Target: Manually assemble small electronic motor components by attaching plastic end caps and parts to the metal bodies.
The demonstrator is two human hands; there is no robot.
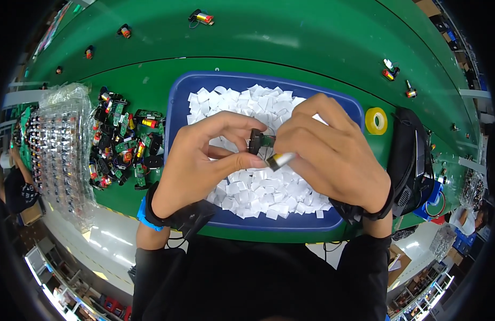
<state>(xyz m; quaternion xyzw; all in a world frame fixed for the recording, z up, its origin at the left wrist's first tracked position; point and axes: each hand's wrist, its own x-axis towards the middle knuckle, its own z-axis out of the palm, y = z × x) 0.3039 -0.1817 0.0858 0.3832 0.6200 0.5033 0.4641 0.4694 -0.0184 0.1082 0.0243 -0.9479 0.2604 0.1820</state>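
Note:
Over a blue tray (175,120) of small white paper-like squares, my two hands hold a small electronic assembly between them. My left hand (202,155) pinches its black end piece (254,142) between thumb and fingers. From that piece a small green circuit board (268,140) reaches toward my right hand (330,147), whose fingers are curled closed at the board's far end. Thin wires run down to a cylindrical battery (280,161), silver with a yellow band and dark end, tilted below the board against the right fingers. The right fingertips are partly hidden.
Left of the tray lies a pile of similar board-and-battery assemblies (124,142), beside stacked clear plastic trays (62,155). Yellow tape (376,121) and a black bag (405,155) lie to the right. Single assemblies (203,18) dot the green bench. Other people work at both sides.

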